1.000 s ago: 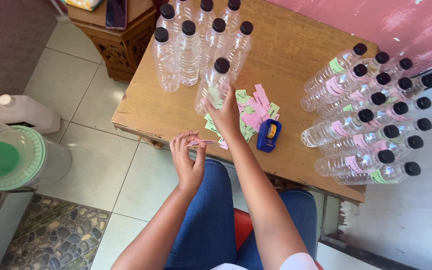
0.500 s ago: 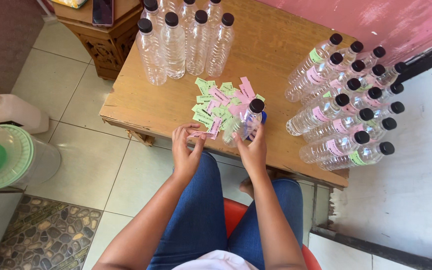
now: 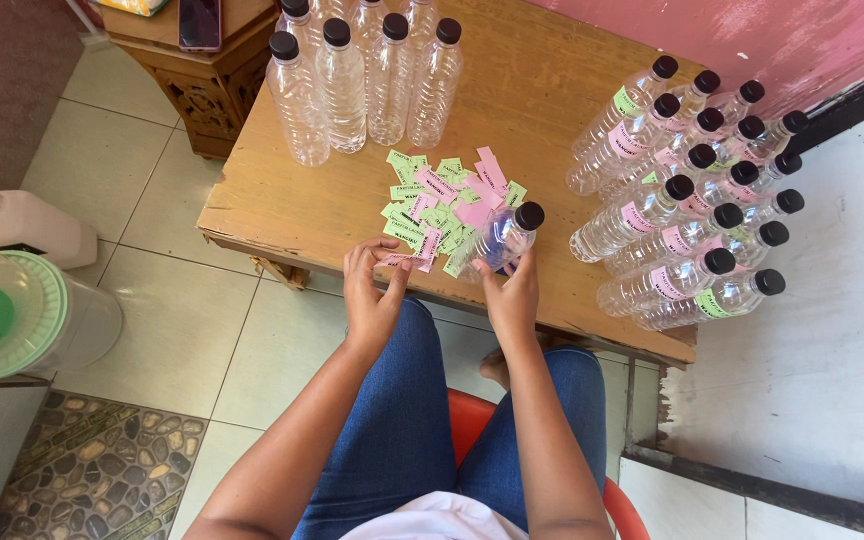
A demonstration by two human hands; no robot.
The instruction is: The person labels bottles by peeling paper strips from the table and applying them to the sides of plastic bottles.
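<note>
Gripping a bottle mid-frame with the right hand, left hand pinching a pink label beside the label pile.

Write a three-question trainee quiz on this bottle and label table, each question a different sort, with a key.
1. True or false: the right hand holds a capped bottle over the table.
2. What does the left hand pinch? A) a cap B) a pink label C) a phone
3. Fill in: the labelled bottles lie on their ____, while the plain bottles stand upright.

Key: 1 true; 2 B; 3 sides. The loose labels in the pile are green and pink.
</note>
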